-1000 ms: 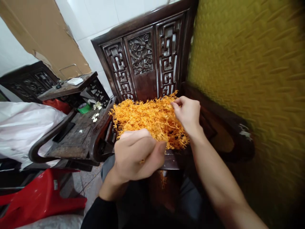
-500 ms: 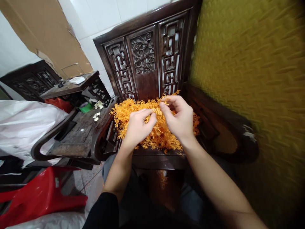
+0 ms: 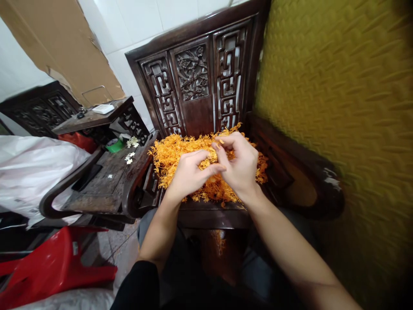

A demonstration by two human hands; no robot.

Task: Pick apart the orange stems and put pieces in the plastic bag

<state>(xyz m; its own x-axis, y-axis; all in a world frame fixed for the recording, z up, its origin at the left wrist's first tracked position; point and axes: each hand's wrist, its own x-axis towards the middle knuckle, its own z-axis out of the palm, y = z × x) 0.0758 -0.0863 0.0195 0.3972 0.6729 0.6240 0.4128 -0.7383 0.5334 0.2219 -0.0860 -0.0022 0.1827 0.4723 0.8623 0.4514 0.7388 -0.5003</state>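
Orange sprig pile [image 3: 180, 155] on wooden chair [image 3: 206, 86]; both hands [image 3: 214, 165] pinching sprigs.

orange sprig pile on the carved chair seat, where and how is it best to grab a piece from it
Probably pinch a single thin stem at the top of the orange sprig pile, coming from above and the front edge of the carved chair. The sprigs lie tangled and loose, so a fingertip pinch should lift one free, as the left hand and right hand do at the pile's middle.
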